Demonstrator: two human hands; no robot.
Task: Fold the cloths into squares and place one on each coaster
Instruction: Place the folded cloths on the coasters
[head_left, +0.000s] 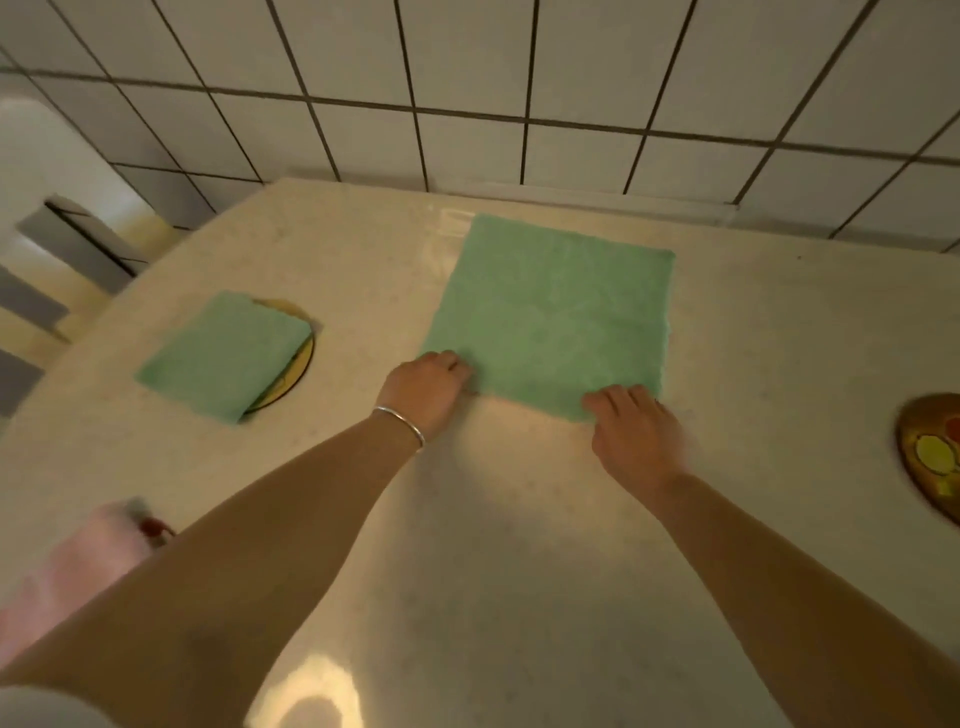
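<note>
Green terry cloth (550, 322) lies flat on the pale speckled stone counter (467, 545); left hand (423, 392) and right hand (631, 436) pinch its near corners. Another folded green cloth (223, 356) covers a round yellow coaster (296, 369).

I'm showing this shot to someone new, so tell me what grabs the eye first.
The big green cloth lies spread flat mid-counter, with the left hand and right hand both pinching its near edge. To the left, a folded green cloth sits on a round coaster, overhanging it to the left, while a second coaster lies bare at the right edge.
</note>
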